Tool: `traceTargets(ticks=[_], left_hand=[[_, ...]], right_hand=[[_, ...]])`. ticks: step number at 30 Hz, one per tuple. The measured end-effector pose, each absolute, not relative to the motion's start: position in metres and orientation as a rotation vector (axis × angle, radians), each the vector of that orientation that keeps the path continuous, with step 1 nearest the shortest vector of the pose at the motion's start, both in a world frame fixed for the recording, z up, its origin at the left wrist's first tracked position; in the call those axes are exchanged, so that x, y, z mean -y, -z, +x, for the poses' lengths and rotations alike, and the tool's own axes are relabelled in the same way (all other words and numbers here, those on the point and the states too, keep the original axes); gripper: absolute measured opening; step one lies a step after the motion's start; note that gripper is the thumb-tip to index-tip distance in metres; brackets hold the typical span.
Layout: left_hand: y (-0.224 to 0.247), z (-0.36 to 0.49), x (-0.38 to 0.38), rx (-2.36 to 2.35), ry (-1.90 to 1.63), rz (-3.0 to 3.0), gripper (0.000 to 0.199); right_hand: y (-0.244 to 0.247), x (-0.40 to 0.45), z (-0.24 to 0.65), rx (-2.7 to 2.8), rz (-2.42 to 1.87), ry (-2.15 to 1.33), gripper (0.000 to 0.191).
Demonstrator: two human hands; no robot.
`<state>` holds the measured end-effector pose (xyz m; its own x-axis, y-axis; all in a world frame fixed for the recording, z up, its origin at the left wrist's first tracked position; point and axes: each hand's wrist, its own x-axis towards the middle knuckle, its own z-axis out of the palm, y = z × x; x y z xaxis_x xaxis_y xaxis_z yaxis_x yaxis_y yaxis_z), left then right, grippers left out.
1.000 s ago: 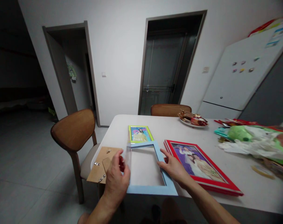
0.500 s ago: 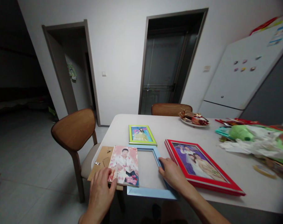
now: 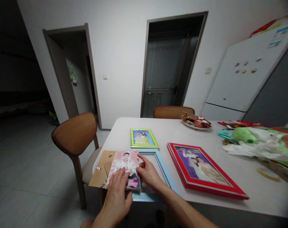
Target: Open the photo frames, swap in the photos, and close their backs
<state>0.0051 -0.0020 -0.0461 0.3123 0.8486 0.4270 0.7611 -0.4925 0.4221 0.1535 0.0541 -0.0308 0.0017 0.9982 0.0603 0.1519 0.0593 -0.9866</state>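
A printed photo with a pink background lies on a brown backing board at the table's near left edge. My left hand rests on the photo's lower part, fingers stretched out flat. At the photo's right edge, my right hand touches with index finger and thumb spread apart; its other fingers are partly hidden. Under and beside the photo sits an empty light blue picture frame, its left side covered. Metal clips show on the backing board.
Behind the blue frame lies a small lime-green framed picture. Red framed pictures are stacked to the right. Farther off are a plate of wrapped items, a tape roll and a heap of plastic bags. A wooden chair stands left.
My right hand has left the blue frame's right side and moved left to the photo's edge. My left hand has shifted right, from the photo's left edge onto its lower part.
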Motion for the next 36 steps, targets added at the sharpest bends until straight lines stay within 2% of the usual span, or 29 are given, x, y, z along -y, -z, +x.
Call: traceTargets(ticks=[4,8,12,15,20,24,30,36], left_hand=[[0.035,0.015,-0.006,-1.363,-1.224,2.322,0.057],[0.012,0.027,-0.012,-1.187,-1.591,1.763,0.036],[0.002,0.050,-0.008,-0.913,-1.623,1.069,0.034],[0.010,0.065,-0.002,-0.816,-1.566,0.893,0.038],[0.028,0.062,-0.002,-1.019,-1.400,1.077,0.057],[0.032,0.053,0.001,-1.265,-1.209,1.545,0.049],[0.038,0.054,0.010,-1.293,-0.934,2.057,0.048],[0.040,0.052,0.011,-1.324,-0.764,2.333,0.039]], right_hand=[[-0.004,-0.043,0.143,1.200,-0.980,-1.141,0.060],[-0.014,-0.032,0.154,1.214,-0.976,-1.066,0.054],[0.011,-0.031,0.172,1.076,-1.256,-1.118,0.059],[0.021,-0.033,0.182,0.918,-1.190,-1.272,0.068],[0.016,-0.045,0.216,0.964,-1.356,-1.112,0.069],[0.021,-0.054,0.240,1.213,-1.608,-0.863,0.061],[0.031,-0.061,0.234,1.470,-1.682,-0.671,0.052],[0.022,-0.054,0.223,1.822,-1.856,-0.203,0.037]])
